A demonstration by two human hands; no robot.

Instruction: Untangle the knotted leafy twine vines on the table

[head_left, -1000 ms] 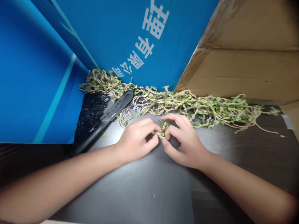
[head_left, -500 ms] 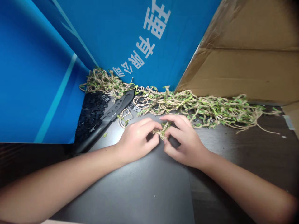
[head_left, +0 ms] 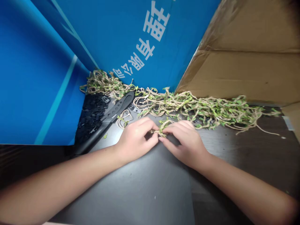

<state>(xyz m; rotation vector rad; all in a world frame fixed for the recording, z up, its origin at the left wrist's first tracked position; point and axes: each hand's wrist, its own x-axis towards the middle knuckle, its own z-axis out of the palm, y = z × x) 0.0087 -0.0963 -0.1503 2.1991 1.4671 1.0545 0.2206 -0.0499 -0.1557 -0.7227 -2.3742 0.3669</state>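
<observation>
While both hands are working close together near the middle of the dark tabletop, they are pinching one small bundle of twine and green leaves between them. The left hand is curling its fingers and squeezing the left end of the bundle with its thumb and fingertips. The right hand is lying flatter, with its fingers pointing left, and it is gripping the right end of the same bundle. The bundle is sitting just above the tabletop, right where the two hands are meeting.

Just behind the hands, a long heap of leafy twine vine is lying across the tabletop toward the right edge, in front of a brown cardboard box. A smaller heap of vine is lying at the far left corner, up against a blue board with white writing. Near the left hand, a black keyboard is resting at a slant, and a small loop of twine is lying beside it.
</observation>
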